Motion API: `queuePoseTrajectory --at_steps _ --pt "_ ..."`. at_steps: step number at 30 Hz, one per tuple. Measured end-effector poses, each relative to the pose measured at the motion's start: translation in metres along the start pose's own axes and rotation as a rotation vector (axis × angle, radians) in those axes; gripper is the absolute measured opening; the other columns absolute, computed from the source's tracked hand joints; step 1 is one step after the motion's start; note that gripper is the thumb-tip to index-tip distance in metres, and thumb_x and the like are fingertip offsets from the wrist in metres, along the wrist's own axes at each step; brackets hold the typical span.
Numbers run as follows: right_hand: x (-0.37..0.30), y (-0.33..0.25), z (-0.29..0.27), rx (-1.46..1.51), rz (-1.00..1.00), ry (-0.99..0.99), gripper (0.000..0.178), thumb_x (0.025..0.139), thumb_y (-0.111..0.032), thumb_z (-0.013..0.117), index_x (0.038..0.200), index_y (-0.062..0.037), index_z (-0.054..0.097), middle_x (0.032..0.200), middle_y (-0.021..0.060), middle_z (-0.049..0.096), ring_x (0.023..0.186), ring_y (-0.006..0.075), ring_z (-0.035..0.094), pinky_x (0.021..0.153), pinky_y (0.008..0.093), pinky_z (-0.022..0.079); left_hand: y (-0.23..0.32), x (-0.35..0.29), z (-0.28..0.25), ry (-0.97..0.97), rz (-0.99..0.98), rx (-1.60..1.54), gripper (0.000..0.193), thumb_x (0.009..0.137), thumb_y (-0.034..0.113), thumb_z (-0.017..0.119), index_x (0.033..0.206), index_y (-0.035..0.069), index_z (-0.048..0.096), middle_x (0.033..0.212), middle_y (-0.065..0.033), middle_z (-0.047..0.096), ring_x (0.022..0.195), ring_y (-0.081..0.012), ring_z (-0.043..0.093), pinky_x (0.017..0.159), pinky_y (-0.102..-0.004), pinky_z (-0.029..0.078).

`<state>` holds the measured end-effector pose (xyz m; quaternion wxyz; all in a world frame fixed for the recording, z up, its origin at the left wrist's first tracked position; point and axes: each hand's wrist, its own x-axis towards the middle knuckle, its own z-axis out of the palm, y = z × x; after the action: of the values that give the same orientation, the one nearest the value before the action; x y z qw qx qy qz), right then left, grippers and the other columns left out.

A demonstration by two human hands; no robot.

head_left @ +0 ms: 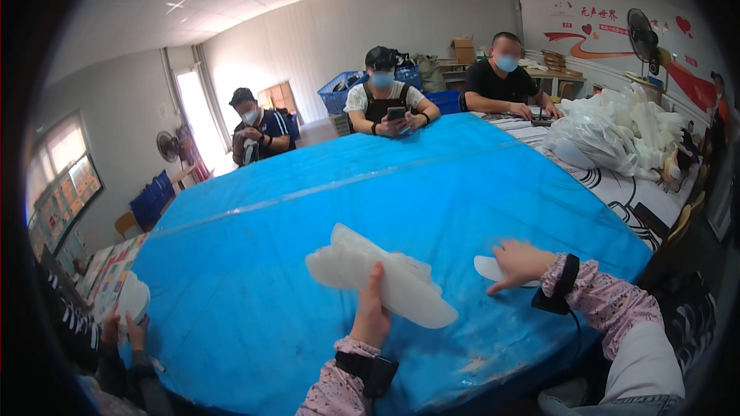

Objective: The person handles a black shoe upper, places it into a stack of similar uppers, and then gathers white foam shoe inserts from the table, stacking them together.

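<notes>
My left hand (372, 316) is closed on a loose, fanned stack of thin white insoles (401, 285), its thumb lying across the top one. The stack is held just above the blue table cover, tilted down toward the right. To the right, my right hand (526, 262) hovers over or touches a single white insole (486, 267) on the table. Its thumb and fingers are apart, slightly blurred, and they cover the middle of that insole. Black straps with small boxes sit on both my wrists, over pink patterned sleeves.
A blue plastic cover (324, 200) spans the large table. At far right lies a heap of white pieces in clear bags (617, 131). Three masked people sit across, one with a phone (396, 113). At left, another person's hands hold white pieces (135, 298).
</notes>
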<state>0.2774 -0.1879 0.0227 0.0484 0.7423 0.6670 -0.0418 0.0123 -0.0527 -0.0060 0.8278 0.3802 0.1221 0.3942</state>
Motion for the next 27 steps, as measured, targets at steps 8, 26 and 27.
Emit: queuePoseTrajectory --at_steps 8,26,27 --pt "-0.004 0.026 0.008 0.359 -0.054 -0.014 0.062 0.076 -0.052 0.061 0.107 0.0007 0.051 0.099 0.0222 0.058 0.093 0.0342 0.055 0.077 0.0388 0.044 -0.007 -0.001 -0.002 0.102 -0.058 0.104 0.038 0.084 0.027 0.062 0.111 0.003 0.051 0.105 -0.0094 0.059 0.095 -0.021 0.058 0.084 -0.0351 0.047" --pt "0.102 -0.141 -0.032 1.694 -0.219 0.02 0.06 0.089 -0.041 0.052 0.131 -0.0021 0.032 0.125 0.0137 0.042 0.114 0.0191 0.042 0.096 0.0331 0.035 0.021 -0.002 0.0 0.104 0.06 0.234 0.05 0.084 0.027 0.063 0.123 0.003 0.044 0.116 -0.0091 0.052 0.104 -0.0167 0.051 0.084 -0.0302 0.045" --pt "0.098 -0.141 -0.034 1.692 -0.221 0.019 0.06 0.089 -0.041 0.052 0.131 -0.0021 0.032 0.125 0.0137 0.042 0.114 0.0191 0.042 0.096 0.0331 0.035 0.027 0.0 -0.005 0.105 0.062 0.233 0.05 0.084 0.027 0.063 0.123 0.003 0.044 0.116 -0.0091 0.052 0.104 -0.0167 0.051 0.084 -0.0302 0.045"
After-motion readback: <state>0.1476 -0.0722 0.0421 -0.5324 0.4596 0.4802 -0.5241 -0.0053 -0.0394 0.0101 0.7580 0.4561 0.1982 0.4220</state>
